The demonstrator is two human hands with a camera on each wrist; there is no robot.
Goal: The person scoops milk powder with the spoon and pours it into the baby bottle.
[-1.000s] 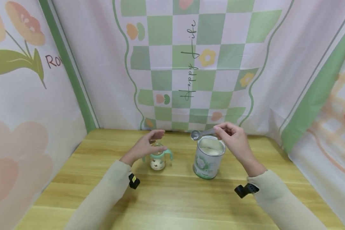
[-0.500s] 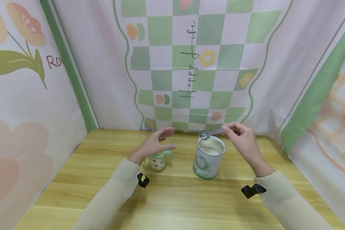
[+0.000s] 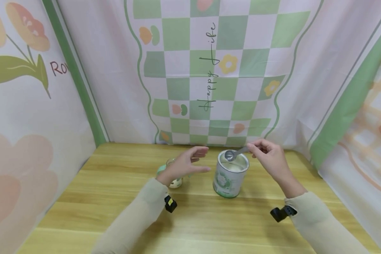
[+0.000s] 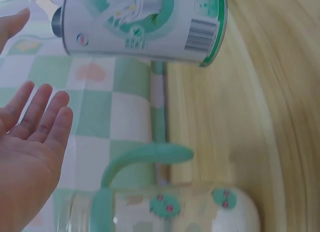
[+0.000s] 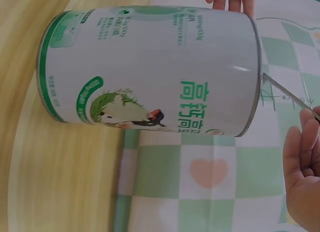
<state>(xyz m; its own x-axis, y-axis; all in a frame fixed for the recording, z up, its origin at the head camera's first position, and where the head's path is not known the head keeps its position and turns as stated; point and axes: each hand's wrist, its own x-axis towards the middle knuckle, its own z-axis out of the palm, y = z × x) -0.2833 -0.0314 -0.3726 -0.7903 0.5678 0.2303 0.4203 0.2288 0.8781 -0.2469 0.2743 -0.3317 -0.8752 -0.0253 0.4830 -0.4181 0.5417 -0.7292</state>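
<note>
In my right grip (image 3: 271,160) I am pinching the spoon (image 3: 238,152) by its handle, its long axis pointing leftward and down to the mouth of the can (image 3: 228,181), beside which my left grip (image 3: 186,164) is hovering wide, holding nothing.

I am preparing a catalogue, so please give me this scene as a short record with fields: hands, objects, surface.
left hand: holds nothing; fingertips apart from the can
right hand: pinches the spoon by its handle
spoon: grey, bowl at the can's mouth
can: upright, uncovered, pale contents visible
bottle: upright, green-handled, partly behind the left hand in head view
table: wood-grained
</note>
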